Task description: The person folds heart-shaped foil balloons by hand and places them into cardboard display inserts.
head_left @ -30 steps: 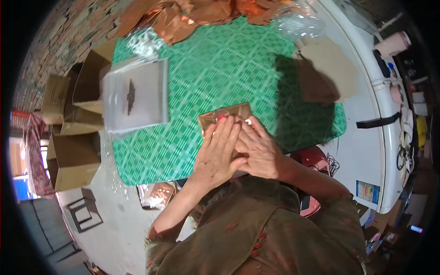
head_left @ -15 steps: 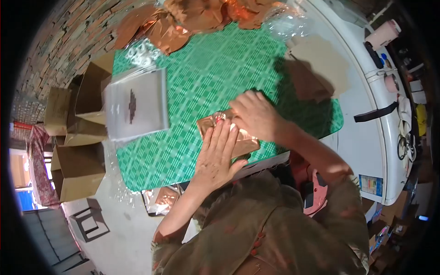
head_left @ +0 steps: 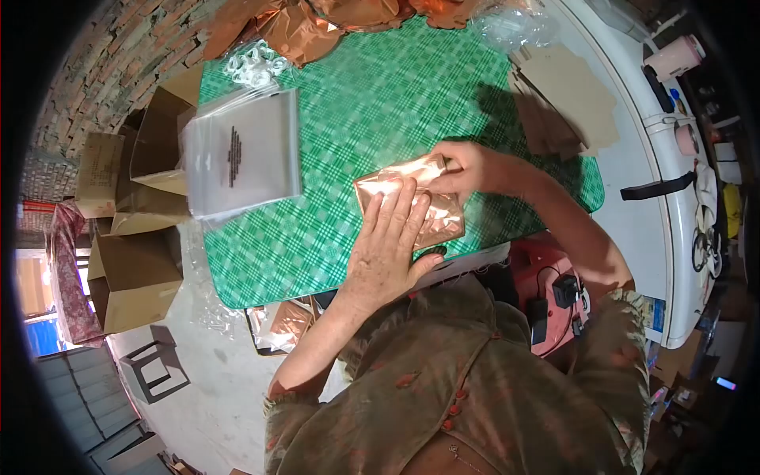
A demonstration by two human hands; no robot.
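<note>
A flat, shiny copper-coloured packet (head_left: pixel 443 217) lies on the green checked tabletop (head_left: pixel 348 103) near its front edge. My left hand (head_left: pixel 386 245) rests flat on the packet's left part, palm down, with its fingers spread. At the upper right corner of the packet, my right hand (head_left: pixel 461 168) is closed, with thumb and fingers pinching the shiny copper wrapping. The wrapping is raised a little towards that hand.
Clear plastic bags (head_left: pixel 245 154) are stacked at the left, below white rings (head_left: pixel 255 63). Crumpled copper foil (head_left: pixel 301 32) lies along the back. Brown card sheets (head_left: pixel 566 99) lie at the right. Open cardboard boxes (head_left: pixel 138 281) stand left of the table.
My right hand has moved from lying over the packet to its upper right corner, where it grips the wrapping. My left hand stays on the packet. The whole view has shifted slightly.
</note>
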